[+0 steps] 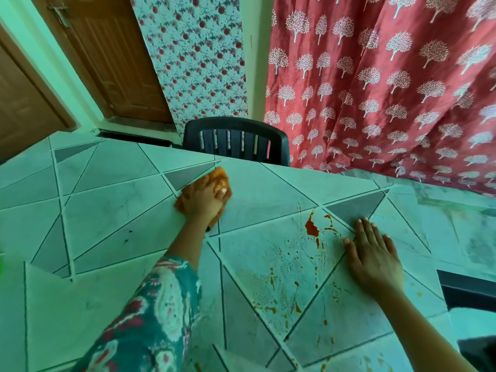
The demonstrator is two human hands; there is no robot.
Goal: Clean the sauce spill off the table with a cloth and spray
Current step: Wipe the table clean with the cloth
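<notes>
Closest to me is my flowery sleeve [150, 318], on the arm that leads to my left grip. The worktop [107, 210] has a pattern of grey and white triangles. My right grip [373, 256] lies flat on it, fingers straight and spread a little, holding nothing. Just to the left of that grip is the sauce spill [311, 228]: small orange-red drops and streaks nearer me, and one fat red blob further up, beside the fingertips. The sauce sits between my two grips, nearer the right one. Further away, my left grip [204, 200] is curled round the orange cloth [221, 177] and holds it down on the worktop. The cloth is bunched up and pokes out past my fingers on the far side. It is apart from the sauce, off to the left of it. Behind that grip, past the far edge of the worktop, stands a dark plastic chair [233, 135]. Behind the chair and to the right hangs a red curtain [375, 89] with white trees on it. To the left of the curtain is a wall [198, 63] with little red flowers, and then a brown door [112, 63].
</notes>
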